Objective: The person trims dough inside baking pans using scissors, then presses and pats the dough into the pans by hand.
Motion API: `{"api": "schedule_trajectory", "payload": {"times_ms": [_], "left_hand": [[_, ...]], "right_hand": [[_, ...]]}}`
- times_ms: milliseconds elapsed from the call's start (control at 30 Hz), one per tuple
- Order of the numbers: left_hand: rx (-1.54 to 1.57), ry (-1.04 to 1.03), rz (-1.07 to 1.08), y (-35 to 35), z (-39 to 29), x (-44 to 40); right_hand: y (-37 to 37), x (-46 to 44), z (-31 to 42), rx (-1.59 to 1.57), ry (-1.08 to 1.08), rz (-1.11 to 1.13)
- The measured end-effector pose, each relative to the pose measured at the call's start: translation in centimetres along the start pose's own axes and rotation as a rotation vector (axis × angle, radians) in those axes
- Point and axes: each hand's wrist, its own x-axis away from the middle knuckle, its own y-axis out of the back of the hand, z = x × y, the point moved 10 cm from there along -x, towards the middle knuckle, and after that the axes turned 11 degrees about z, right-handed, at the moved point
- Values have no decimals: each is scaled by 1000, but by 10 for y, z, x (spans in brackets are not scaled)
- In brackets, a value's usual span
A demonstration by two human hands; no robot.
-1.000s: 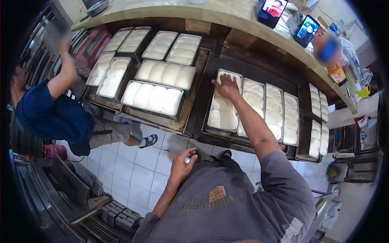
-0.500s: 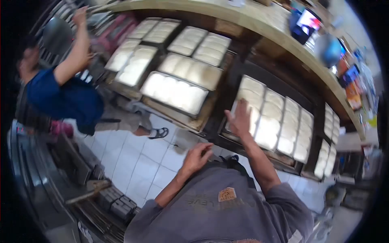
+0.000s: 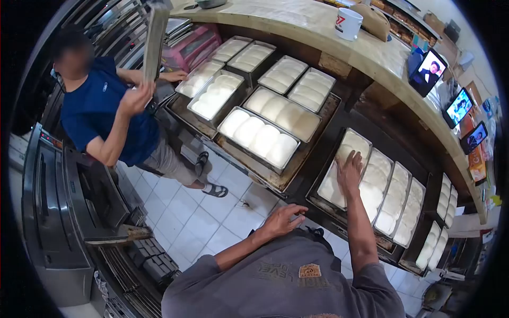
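My right hand (image 3: pixel 350 174) lies on the pale dough (image 3: pixel 332 186) in the leftmost loaf pan of the near tray, fingers stretched and a little apart. It holds nothing. Beside it, more long loaf pans of segmented dough (image 3: pixel 376 177) stand in a row on the dark tray (image 3: pixel 313 197). My left hand (image 3: pixel 284 220) hovers in front of my body near the tray's edge, touching none of the pans. Its fingers are loosely bent and apart, with nothing visible in them.
A co-worker in a blue shirt (image 3: pixel 114 108) stands at the left, raising a long, flat greyish piece (image 3: pixel 155 45). Another tray (image 3: pixel 275 180) carries several dough pans. The wooden counter (image 3: pixel 297 26) behind holds a white mug (image 3: pixel 348 24) and lit screens (image 3: pixel 428 71). An oven (image 3: pixel 47 206) stands left.
My view has shifted, so the trays appear lower and farther right. My right hand stays over the same pan's dough. The co-worker's raised arm has come down and the long piece now shows clearly.
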Motion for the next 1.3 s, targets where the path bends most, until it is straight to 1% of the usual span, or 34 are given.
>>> {"api": "schedule_trajectory", "payload": {"times_ms": [133, 167, 233, 300, 367, 400, 467, 500, 533, 567, 600, 633, 700, 733, 800, 867, 900, 967, 1000, 1167, 1267, 1300], "left_hand": [[25, -3, 41, -13, 6, -1], [41, -4, 36, -12, 6, -3], [78, 4, 56, -19, 6, -8], [18, -14, 24, -16, 3, -12], [21, 8, 14, -12, 4, -11], [19, -2, 17, -10, 1, -15], [37, -57, 74, -23, -11, -32], [14, -58, 78, -25, -14, -40], [-2, -64, 95, -29, -15, -43], [23, -100, 168, -41, -18, -46], [28, -104, 153, -41, -18, -50], [21, -104, 115, -39, -18, -59], [30, -107, 149, -46, -24, -59], [34, -99, 145, -47, -26, -59], [40, -84, 125, -46, -30, -63], [41, -70, 131, -51, -35, -61], [41, -59, 132, -53, -37, -60], [39, -45, 130, -56, -42, -62], [38, -50, 130, -58, -45, -64], [28, 13, 115, -67, -49, -61], [22, 30, 113, -74, -50, -53], [13, 17, 100, -71, -51, -61]], "right_hand": [[56, 26, 20, -179, 166, -240], [56, 30, 20, -173, 154, -242], [34, 48, 21, -142, 126, -99], [3, 69, 30, -128, 134, 73], [18, 63, 33, -225, 115, 1], [20, 57, 36, -229, 113, 2], [65, 71, 35, -141, 206, -379], [38, 61, 20, -157, 169, -311], [3, 52, 1, -442, 120, -93], [0, 55, 9, -350, 94, 20], [-3, 58, 16, -273, 70, 139], [1, 58, 20, -198, 123, 162], [43, 59, 14, -243, 249, 49], [49, 51, -1, -243, 240, 43], [90, 42, -42, -302, 280, -269], [101, 26, -92, -144, 38, -435], [88, 19, -112, -144, 34, -432], [68, 11, -139, 72, -37, -439], [70, 10, -143, 74, -38, -444], [63, 11, -140, 12, 78, -415], [22, 10, -143, -59, -40, -132], [16, -2, -142, -78, -69, -58]]}}
